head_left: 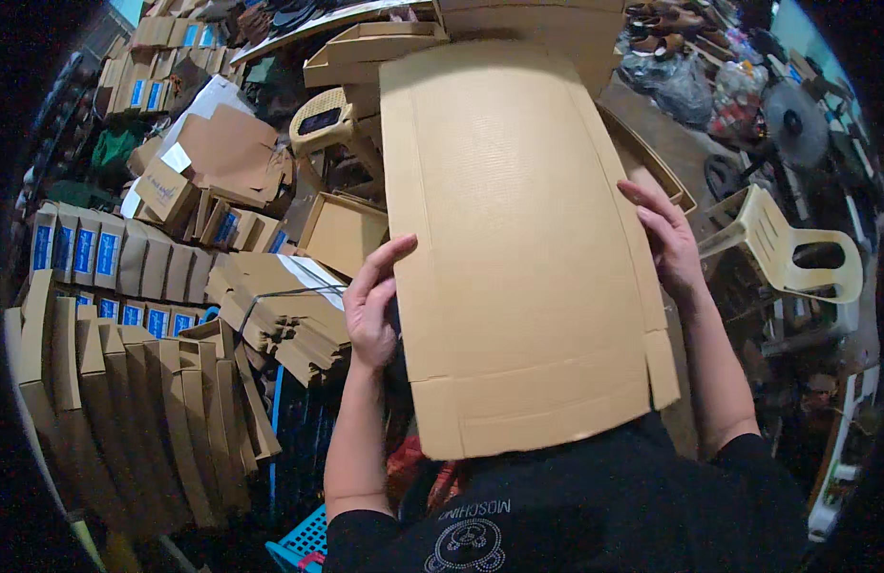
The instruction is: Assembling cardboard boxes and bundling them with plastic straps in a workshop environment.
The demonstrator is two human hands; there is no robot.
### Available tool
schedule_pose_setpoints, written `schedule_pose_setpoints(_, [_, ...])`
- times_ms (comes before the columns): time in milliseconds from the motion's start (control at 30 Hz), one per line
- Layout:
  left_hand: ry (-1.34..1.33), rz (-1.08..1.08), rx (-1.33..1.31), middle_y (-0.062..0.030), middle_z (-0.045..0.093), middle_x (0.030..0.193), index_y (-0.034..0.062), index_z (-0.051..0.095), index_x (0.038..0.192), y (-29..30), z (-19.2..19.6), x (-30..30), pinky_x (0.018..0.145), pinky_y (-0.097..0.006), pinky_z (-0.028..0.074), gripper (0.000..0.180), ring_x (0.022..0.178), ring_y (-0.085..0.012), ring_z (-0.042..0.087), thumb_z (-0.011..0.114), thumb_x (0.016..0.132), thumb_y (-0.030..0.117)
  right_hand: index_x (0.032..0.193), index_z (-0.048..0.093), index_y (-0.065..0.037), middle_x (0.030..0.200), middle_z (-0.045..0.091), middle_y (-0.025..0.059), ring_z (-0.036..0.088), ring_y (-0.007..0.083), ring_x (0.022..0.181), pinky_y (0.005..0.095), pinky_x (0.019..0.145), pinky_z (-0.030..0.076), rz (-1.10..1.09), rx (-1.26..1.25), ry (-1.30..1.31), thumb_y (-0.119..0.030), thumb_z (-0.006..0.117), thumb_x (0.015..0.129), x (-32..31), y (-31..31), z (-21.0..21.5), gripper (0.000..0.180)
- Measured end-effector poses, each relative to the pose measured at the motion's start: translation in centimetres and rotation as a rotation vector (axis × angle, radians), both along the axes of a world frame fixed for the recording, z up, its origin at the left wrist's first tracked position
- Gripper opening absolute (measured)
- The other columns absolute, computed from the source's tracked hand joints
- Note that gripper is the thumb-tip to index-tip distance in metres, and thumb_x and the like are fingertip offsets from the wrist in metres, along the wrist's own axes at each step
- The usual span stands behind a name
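A large flat brown cardboard box blank (528, 239) spans the middle of the view in front of my body. Crease lines run along its sides and near edge, and a cut flap hangs at the near right corner. My left hand (373, 310) grips the left edge, fingertips on top and the rest of the fingers partly hidden. On the opposite edge, my right hand (666, 239) holds the blank a little farther from me, fingers along the rim and thumb out of sight. What lies beneath the board is mostly hidden.
Folded cardboard pieces (146, 411) stand stacked at the left, below rows of shoe boxes (108, 253). A beige stool (323, 119) with a phone stands behind; a plastic chair (795, 248) and a fan (795, 124) are at the right. Open cardboard trays (375, 48) lie at the far side.
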State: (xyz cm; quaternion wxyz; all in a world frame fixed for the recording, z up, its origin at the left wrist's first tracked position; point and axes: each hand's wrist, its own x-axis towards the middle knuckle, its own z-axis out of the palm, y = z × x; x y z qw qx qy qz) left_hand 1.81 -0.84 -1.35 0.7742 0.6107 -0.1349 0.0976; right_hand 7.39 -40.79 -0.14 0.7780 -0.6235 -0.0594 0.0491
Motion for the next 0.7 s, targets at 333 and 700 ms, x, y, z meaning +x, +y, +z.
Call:
schedule_pose_setpoints(333, [0.328, 0.104, 0.068, -0.0101, 0.068, 0.129, 0.0013, 0.061, 0.139, 1.1, -1.0, 1.0, 0.101, -0.032, 0.053, 0.047, 0.117, -0.0176, 0.066, 0.071, 0.095, 0.013, 0.142, 0.066, -0.009, 0.121, 0.071, 0.0112, 0.065, 0.0188, 0.113, 0.0314, 0.098, 0.05, -0.063, -0.583, -0.45, -0.022, 0.077, 0.092, -2.6, 1.1, -0.4, 0.053])
schedule_pose_setpoints(700, [-0.446, 0.634, 0.942, -0.0119, 0.063, 0.108, 0.004, 0.071, 0.119, 0.6, 0.6, -0.2, 0.091, -0.035, 0.055, 0.035, 0.099, -0.0259, 0.066, 0.077, 0.091, 0.024, 0.113, 0.071, -0.003, 0.107, 0.068, 0.0123, 0.067, 0.0275, 0.101, 0.0386, 0.093, 0.054, -0.272, -0.427, -1.045, -0.027, 0.07, 0.095, -2.2, 3.2, 0.9, 0.03])
